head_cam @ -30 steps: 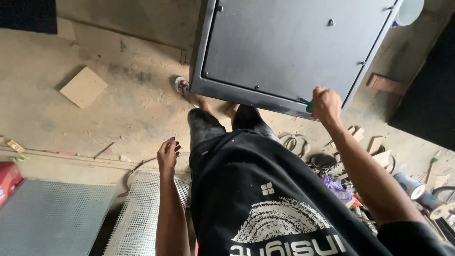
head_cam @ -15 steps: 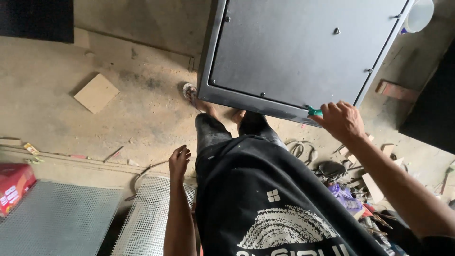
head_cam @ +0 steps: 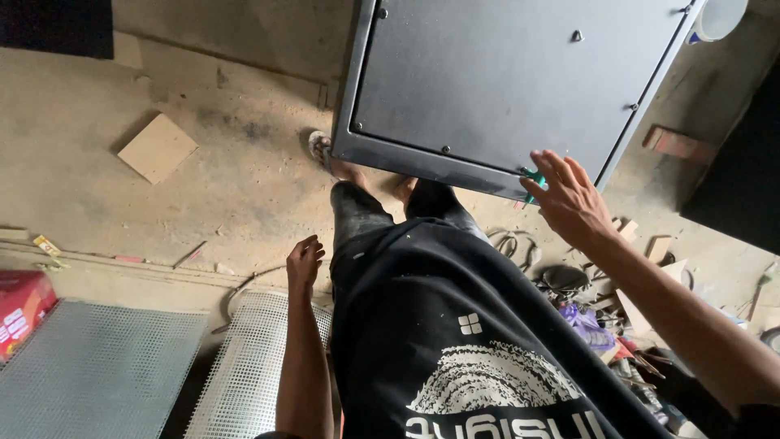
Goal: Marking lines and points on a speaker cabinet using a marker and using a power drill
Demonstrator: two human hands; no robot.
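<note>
Seen from the head camera, the right hand (head_cam: 571,197) reaches forward with its fingers spread wide, touching the near lower edge of the large dark grey metal panel (head_cam: 504,81). A small green-handled tool (head_cam: 532,180) shows just at the fingertips, against that edge; whether the hand grips it cannot be told. The panel stands tilted over the dusty concrete floor (head_cam: 227,171), its raised rim studded with screws, its near left corner just above the sandalled foot (head_cam: 325,154). Its top right corner sits close to a white round vessel (head_cam: 719,16) at the frame's edge.

The left hand (head_cam: 304,262) hangs loosely curled at the person's side, holding nothing, just beside the black printed shirt (head_cam: 455,325) and above a white perforated mesh sheet (head_cam: 252,366). A second grey mesh sheet (head_cam: 97,366) lies just left of it, with a red box (head_cam: 20,309) at its far left edge.

Left of the panel the floor offers open room, broken only by a square piece of light brown board (head_cam: 158,146). Right of the person's legs the floor is crowded: a clutter of wood offcuts and scraps (head_cam: 601,293) lies close under the right forearm, and a reddish wooden block (head_cam: 678,145) lies near the panel's right edge.
</note>
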